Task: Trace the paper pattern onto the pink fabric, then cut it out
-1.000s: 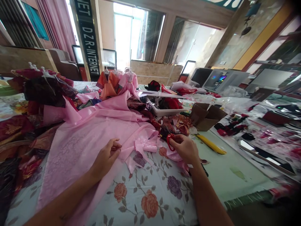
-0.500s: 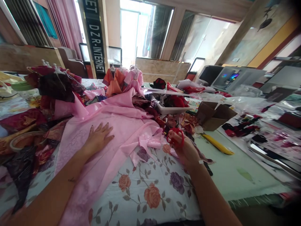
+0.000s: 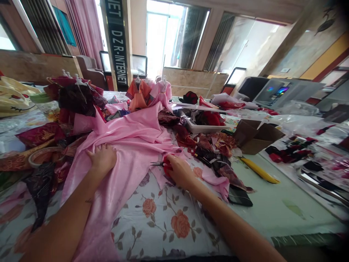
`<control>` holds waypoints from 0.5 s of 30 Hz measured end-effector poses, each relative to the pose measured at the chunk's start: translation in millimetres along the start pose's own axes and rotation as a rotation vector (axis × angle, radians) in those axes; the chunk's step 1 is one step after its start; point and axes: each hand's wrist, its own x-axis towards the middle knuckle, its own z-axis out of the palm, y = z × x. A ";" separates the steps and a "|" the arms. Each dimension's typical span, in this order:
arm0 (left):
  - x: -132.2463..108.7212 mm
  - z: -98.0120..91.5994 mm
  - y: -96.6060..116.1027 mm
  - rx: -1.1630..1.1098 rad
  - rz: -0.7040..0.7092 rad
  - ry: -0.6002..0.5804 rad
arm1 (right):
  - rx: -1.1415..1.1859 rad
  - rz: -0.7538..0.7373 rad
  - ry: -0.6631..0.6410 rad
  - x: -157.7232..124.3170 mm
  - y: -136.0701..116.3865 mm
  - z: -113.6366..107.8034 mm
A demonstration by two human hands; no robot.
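Observation:
A large piece of shiny pink satin cloth [image 3: 122,136] lies in loose folds across the table. My left hand [image 3: 105,158] presses on its left half, fingers bent into the fabric and gathering it in wrinkles. My right hand [image 3: 180,171] is closed round the red handles of a pair of scissors [image 3: 158,164]. Their dark blades point left, at the cloth's right edge; whether they touch it I cannot tell. Under the right forearm lies a pink scrap [image 3: 218,182], close to a dark flat object [image 3: 240,196].
Dark red and brown fabric scraps [image 3: 218,143] lie beyond my right hand, near a white tray [image 3: 208,128] and an open cardboard box [image 3: 256,136]. A yellow cutter-like tool [image 3: 259,170] rests at right. A roll of tape [image 3: 45,156] and dressed small stands [image 3: 73,94] are at left.
My right hand has moved left with the scissors, towards the cloth. My left hand, flat and spread before, has drawn back left and bunched the cloth, which is more wrinkled.

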 end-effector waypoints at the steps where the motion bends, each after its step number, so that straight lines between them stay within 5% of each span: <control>1: -0.5 -0.5 -0.6 0.010 -0.006 0.006 | -0.033 -0.005 0.000 3.7 1.7 0.8; 6: -1.6 -2.9 0.8 0.041 0.009 0.021 | -0.158 0.070 0.126 8.5 26.0 -12.9; 10: -1.5 -8.4 9.9 -0.033 0.140 0.168 | -0.187 0.145 0.234 -1.0 29.1 -25.7; 12: -3.8 -10.2 19.2 -0.180 0.274 0.196 | -0.167 0.126 0.206 -7.0 17.3 -22.0; 15: -11.5 -7.8 33.9 -0.461 0.509 0.062 | -0.108 0.040 0.053 -15.1 -5.6 -5.8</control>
